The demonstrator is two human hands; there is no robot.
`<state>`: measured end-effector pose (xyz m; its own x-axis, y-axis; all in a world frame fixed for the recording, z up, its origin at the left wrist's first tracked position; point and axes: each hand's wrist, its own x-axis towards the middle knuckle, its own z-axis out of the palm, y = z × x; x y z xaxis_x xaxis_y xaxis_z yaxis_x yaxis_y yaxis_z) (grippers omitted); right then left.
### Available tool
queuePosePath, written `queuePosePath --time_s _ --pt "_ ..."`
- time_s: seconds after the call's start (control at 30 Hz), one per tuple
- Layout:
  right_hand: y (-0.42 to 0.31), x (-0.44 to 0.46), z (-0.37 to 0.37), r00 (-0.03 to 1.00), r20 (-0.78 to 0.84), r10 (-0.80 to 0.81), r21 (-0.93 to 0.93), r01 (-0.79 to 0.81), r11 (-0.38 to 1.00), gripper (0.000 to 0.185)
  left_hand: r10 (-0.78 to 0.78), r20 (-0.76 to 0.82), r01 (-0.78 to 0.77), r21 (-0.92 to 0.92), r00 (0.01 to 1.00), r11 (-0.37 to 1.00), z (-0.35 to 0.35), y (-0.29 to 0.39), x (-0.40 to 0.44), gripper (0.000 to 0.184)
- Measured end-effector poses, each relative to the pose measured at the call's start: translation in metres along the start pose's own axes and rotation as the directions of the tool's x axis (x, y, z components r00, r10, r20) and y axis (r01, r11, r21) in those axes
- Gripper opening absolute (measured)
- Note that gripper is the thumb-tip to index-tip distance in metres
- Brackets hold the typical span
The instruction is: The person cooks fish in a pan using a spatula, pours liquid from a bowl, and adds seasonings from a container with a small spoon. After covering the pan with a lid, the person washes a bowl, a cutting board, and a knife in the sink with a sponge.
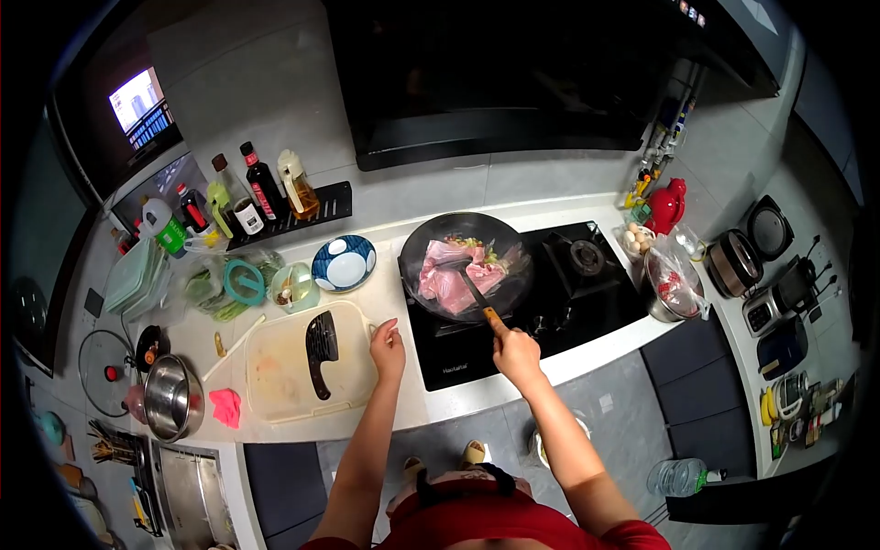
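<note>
My right hand (516,356) is closed around the wooden handle of a spatula (477,295). The spatula's dark shaft reaches into a black wok (515,291) on the left burner, and its blade is hidden among the meat. Large pieces of pale pink raw meat (451,286) lie in the wok, with yellow and green chopped bits (474,246) at their far side. Holding nothing, my left hand (387,348) hovers at the right edge of a cutting board (275,367), its fingers loosely bent and apart. A dark cleaver (320,353) rests on the board.
A blue-patterned plate (344,263), a clear bowl (294,288) and sauce bottles (266,188) stand behind the board. To the left are a steel bowl (172,398) and a pink cloth (225,407). Right of the black cooktop (587,307) sits a bag-covered metal pot (674,282). A range hood (495,82) overhangs the wok.
</note>
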<state>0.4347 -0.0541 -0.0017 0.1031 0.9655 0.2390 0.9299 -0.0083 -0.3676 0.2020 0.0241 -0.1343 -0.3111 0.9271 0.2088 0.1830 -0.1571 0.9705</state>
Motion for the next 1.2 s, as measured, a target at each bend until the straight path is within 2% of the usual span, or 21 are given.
queuePosePath --time_s 0.1,0.2,0.23,0.37,0.47,0.5,0.6,0.67,0.73,0.77,0.87,0.93,1.0,1.1,1.2 --pt "-0.003 -0.009 -0.008 0.998 -0.066 0.008 0.03 -0.007 1.0 0.037 -0.017 0.021 0.018 -0.039 1.0 0.999 0.001 -0.006 0.002 0.029" --pt "-0.009 -0.026 -0.022 0.997 -0.056 0.046 0.051 -0.043 0.998 0.039 0.049 0.01 -0.049 -0.009 0.999 0.999 0.0 -0.009 0.003 0.025" --pt "-0.005 -0.03 -0.015 0.998 -0.066 0.02 0.066 -0.015 0.998 0.042 0.041 0.007 -0.041 -0.011 0.999 0.999 0.0 -0.007 0.003 0.025" --pt "-0.007 -0.027 -0.009 0.997 -0.038 0.068 0.059 -0.066 0.996 0.042 -0.022 0.034 0.022 -0.012 0.999 1.0 -0.004 0.005 0.0 0.029" --pt "0.0 -0.03 -0.01 0.988 -0.093 0.124 0.187 -0.105 0.977 0.041 -0.031 0.063 0.031 0.002 0.998 1.0 -0.006 0.001 0.0 0.031" --pt "-0.007 -0.031 -0.023 0.978 -0.03 0.207 0.255 -0.193 0.947 0.038 -0.024 0.069 0.023 0.008 0.997 1.0 -0.006 -0.001 0.001 0.031" --pt "-0.002 -0.026 -0.024 0.958 -0.108 0.267 0.371 -0.211 0.904 0.037 -0.027 0.075 0.027 -0.006 0.997 1.0 -0.007 -0.007 0.001 0.032" --pt "0.001 -0.017 -0.026 0.94 -0.05 0.338 0.331 -0.303 0.893 0.037 -0.028 0.07 0.029 -0.018 0.997 0.999 -0.009 -0.01 0.001 0.032" --pt "0.011 -0.012 -0.022 0.934 -0.05 0.355 0.319 -0.322 0.892 0.037 -0.035 0.071 0.038 -0.028 0.997 0.999 -0.01 -0.01 0.001 0.032" --pt "0.022 -0.012 -0.012 0.943 -0.13 0.306 0.32 -0.252 0.913 0.037 -0.043 0.075 0.046 -0.032 0.996 0.998 -0.011 -0.01 0.002 0.032" --pt "0.03 -0.019 -0.009 0.944 -0.12 0.306 0.402 -0.236 0.885 0.036 -0.043 0.094 0.044 -0.017 0.995 0.999 -0.011 -0.011 0.001 0.032" --pt "0.024 -0.025 -0.01 0.942 -0.073 0.327 0.377 -0.277 0.884 0.035 -0.038 0.1 0.041 -0.019 0.994 0.999 -0.009 -0.007 0.0 0.031" --pt "0.017 -0.025 -0.012 0.943 -0.106 0.314 0.379 -0.254 0.89 0.035 -0.038 0.099 0.042 -0.041 0.994 0.998 -0.006 -0.004 -0.002 0.032" --pt "0.008 -0.013 -0.022 0.951 0.021 0.31 0.337 -0.298 0.893 0.036 -0.038 0.125 0.042 -0.03 0.991 0.999 -0.002 -0.006 -0.003 0.032" --pt "-0.004 -0.013 -0.031 0.966 0.069 0.248 0.271 -0.257 0.928 0.038 -0.033 0.142 0.037 -0.028 0.989 0.999 0.001 -0.007 -0.004 0.033"
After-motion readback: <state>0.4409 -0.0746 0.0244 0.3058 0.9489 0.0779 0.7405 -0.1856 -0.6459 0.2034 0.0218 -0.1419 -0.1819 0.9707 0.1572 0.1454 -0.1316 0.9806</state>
